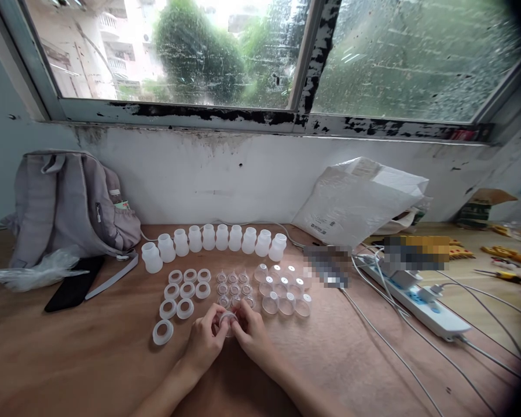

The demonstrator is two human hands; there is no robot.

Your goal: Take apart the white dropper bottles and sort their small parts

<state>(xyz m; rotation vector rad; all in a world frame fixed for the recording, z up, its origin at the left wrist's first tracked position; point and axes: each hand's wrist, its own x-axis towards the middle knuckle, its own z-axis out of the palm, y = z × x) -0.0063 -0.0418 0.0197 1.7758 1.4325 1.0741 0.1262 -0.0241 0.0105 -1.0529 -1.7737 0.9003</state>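
Note:
Near the middle of the table, my left hand (pixel 207 335) and my right hand (pixel 253 331) meet around a translucent bottle collar ring (pixel 228 316). Both are closed on it, thumbs toward me and fingers on its far side. Whether a nipple sits inside the ring is hidden by my fingers. Just beyond my fingertips, clear silicone bottle nipples (pixel 233 277) stand in short rows. Several more collar rings (pixel 162 332) lie to the left of my left hand. Clear dome caps (pixel 285 288) are grouped to the right. Behind everything, frosted baby bottles (pixel 222 237) stand upright in a curved row, their tops open.
A grey backpack (pixel 69 202) leans at the back left beside a crumpled plastic bag (pixel 47 270) and a black flat item (pixel 76 285). On the right are a white packaging bag (pixel 360 194), a power strip (pixel 429 313) and loose cables (pixel 386 367).

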